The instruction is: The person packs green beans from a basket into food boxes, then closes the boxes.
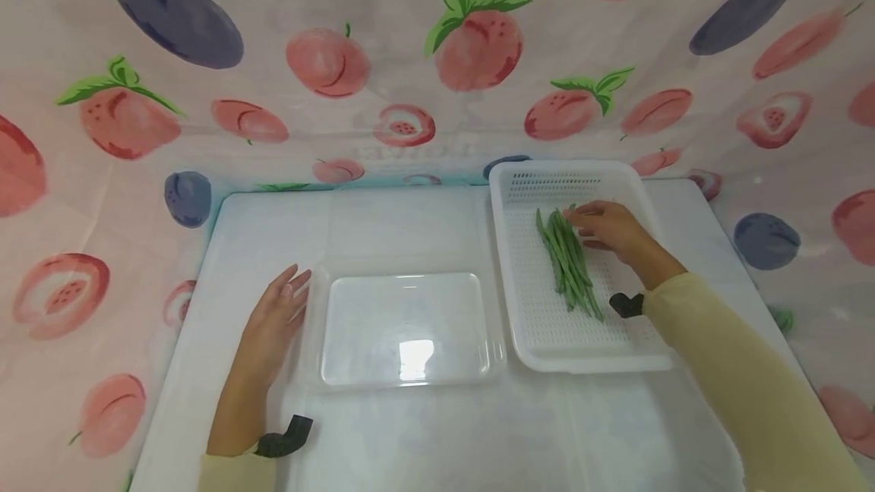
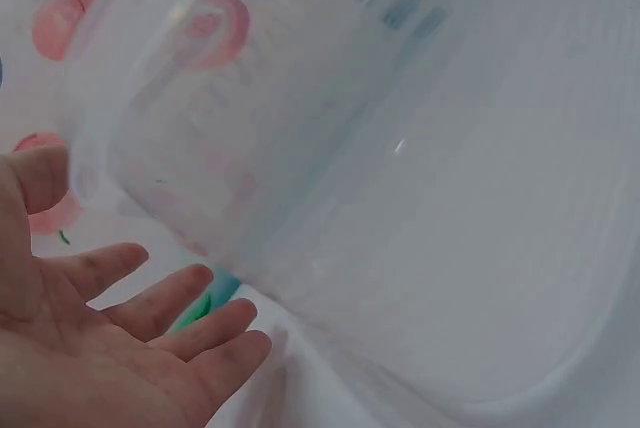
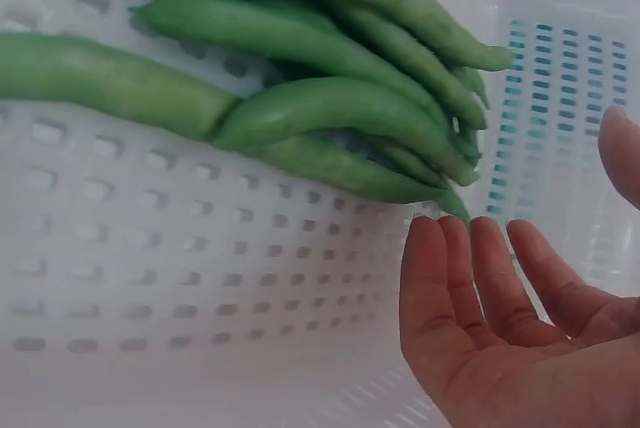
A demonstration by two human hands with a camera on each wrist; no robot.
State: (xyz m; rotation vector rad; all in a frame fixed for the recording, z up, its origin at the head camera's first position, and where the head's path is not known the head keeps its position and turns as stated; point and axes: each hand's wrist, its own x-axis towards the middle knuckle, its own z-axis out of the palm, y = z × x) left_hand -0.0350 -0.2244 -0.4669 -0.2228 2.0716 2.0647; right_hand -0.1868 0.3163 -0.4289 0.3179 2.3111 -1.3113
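Note:
A bunch of green beans (image 1: 567,260) lies lengthwise in a white perforated plastic basket (image 1: 588,364) on the right. My right hand (image 1: 611,230) is over the basket at the far end of the beans. In the right wrist view, this hand (image 3: 520,333) has its fingers extended just beside the bean tips (image 3: 340,108), with nothing gripped. A clear plastic container (image 1: 406,329) sits left of the basket. My left hand (image 1: 273,321) is at the container's left side. Its relaxed fingers (image 2: 185,333) hold nothing in the left wrist view; whether they touch the wall cannot be told.
Both containers stand on a white-covered table (image 1: 437,439). Behind and at the sides hangs a fruit-printed curtain (image 1: 396,59), close to the table's far edge. The basket's long left rim runs right alongside the clear container.

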